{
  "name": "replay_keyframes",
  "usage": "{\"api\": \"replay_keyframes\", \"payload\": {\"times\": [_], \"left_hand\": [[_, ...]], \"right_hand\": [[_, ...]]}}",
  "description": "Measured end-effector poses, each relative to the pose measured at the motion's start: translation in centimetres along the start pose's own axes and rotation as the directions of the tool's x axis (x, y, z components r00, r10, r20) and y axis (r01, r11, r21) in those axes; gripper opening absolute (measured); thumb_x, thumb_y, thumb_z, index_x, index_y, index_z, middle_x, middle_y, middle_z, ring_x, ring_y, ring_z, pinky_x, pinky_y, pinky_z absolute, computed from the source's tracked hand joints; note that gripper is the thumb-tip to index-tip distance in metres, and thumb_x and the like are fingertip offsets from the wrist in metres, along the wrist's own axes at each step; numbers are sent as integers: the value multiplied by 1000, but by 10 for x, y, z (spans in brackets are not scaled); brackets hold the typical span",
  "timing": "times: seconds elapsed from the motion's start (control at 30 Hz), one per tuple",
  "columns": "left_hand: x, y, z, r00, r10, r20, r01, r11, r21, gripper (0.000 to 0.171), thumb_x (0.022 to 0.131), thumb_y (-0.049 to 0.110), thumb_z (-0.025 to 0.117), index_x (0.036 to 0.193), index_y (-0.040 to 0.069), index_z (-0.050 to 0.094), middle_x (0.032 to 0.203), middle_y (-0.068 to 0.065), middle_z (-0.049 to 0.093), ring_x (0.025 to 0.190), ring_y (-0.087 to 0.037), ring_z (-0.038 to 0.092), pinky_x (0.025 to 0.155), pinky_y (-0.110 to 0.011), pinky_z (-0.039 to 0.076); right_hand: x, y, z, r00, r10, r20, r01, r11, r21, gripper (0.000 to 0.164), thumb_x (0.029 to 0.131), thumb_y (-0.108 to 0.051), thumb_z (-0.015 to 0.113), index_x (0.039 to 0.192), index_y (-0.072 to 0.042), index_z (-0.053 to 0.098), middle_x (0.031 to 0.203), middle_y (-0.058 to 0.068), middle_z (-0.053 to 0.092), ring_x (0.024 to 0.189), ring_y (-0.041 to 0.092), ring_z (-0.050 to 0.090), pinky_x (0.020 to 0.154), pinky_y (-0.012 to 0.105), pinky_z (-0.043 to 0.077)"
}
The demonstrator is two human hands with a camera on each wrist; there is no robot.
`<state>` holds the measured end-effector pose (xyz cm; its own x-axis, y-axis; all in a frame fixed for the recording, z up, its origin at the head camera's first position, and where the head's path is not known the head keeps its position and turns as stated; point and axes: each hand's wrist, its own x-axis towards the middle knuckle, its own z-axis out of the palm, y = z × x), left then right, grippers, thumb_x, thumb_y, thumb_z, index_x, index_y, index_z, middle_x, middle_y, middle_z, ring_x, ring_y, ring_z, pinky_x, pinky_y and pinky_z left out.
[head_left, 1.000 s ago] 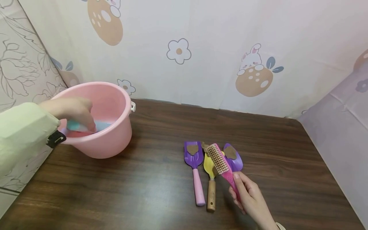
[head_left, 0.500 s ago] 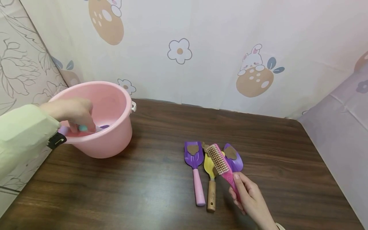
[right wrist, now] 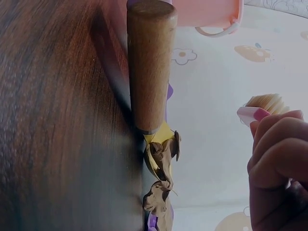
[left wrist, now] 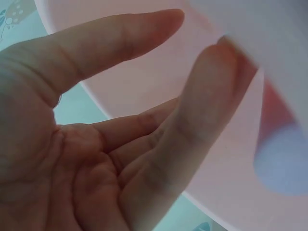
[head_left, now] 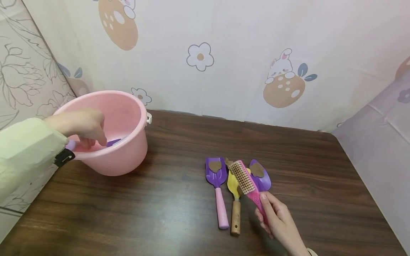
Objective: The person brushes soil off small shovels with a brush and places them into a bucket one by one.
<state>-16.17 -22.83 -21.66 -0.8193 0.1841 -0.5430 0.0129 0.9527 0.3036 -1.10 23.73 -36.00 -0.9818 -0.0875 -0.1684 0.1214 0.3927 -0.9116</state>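
My left hand [head_left: 81, 122] reaches inside the pink bucket [head_left: 131, 151]. In the left wrist view, its thumb and fingers stand apart with nothing pinched between them. One fingertip comes near a blurred whitish thing [left wrist: 260, 29]; contact is unclear. A purple piece [head_left: 113, 142] and a lavender rounded end [head_left: 71, 145] show in the bucket. My right hand [head_left: 278, 217] grips the handle of a pink brush [head_left: 245, 177], bristles up. The brush hangs over a yellow trowel with a wooden handle [head_left: 235, 217] and a purple trowel [head_left: 264, 183]. Beside them lies a purple shovel [head_left: 215, 179] with a pink handle.
Brown clay-like lumps [head_left: 215, 166] stick to the shovel and trowels. The dark wooden table [head_left: 173, 199] meets a patterned cloth backdrop [head_left: 237, 81] behind. Another patterned cloth [head_left: 25, 71] stands close to the bucket on the left.
A light blue and teal thing under my left hand has dropped from sight in the bucket, and the purple piece has come into view. My right hand and brush stay still.
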Motion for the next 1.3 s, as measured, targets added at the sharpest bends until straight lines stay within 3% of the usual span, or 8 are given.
{"api": "replay_keyframes", "payload": {"times": [0.37,0.5,0.7,1.1,1.2,1.3], "left_hand": [[-12,-4,3,999,-34,2,34,999,19,32,80,27,70,67,1,56,59,-6,63,53,-14,62,55,-28,50],[-7,12,-3,1000,-18,0,18,999,42,31,82,28,67,67,2,57,58,-6,63,53,-15,61,55,-28,48],[4,40,-15,1000,-13,-14,13,999,35,29,85,25,64,78,-2,56,67,-14,66,56,-18,66,58,-30,54],[5,43,-14,1000,-7,1,7,998,61,33,86,28,63,83,-4,56,71,-16,66,55,-19,66,57,-30,54],[4,43,-14,1000,-4,-29,6,997,79,33,88,30,61,78,0,54,69,-12,61,56,-18,64,56,-29,52],[1,43,-11,991,36,-131,-19,991,134,35,89,33,60,70,5,51,61,-5,50,55,-17,55,56,-28,45]], "right_hand": [[11,0,0,998,-25,56,25,1000,4,36,105,-29,31,86,-3,47,58,1,48,36,6,40,28,29,36],[8,1,-9,1000,-13,11,14,1000,-28,37,105,-29,30,85,-4,47,57,2,48,35,9,41,28,30,36],[2,3,-20,997,55,-57,-58,997,-53,39,105,-33,29,84,-5,46,57,2,47,36,13,40,29,31,36],[-3,3,-19,996,64,-63,-67,997,-45,41,105,-34,29,83,-4,46,56,2,47,36,14,40,29,32,36],[-5,4,-18,996,68,-61,-70,997,-39,40,105,-33,29,83,-4,46,56,2,47,35,13,40,29,32,36],[-5,5,-18,996,71,-59,-73,997,-34,40,105,-33,29,83,-4,46,56,2,47,35,12,40,28,32,35]]}}
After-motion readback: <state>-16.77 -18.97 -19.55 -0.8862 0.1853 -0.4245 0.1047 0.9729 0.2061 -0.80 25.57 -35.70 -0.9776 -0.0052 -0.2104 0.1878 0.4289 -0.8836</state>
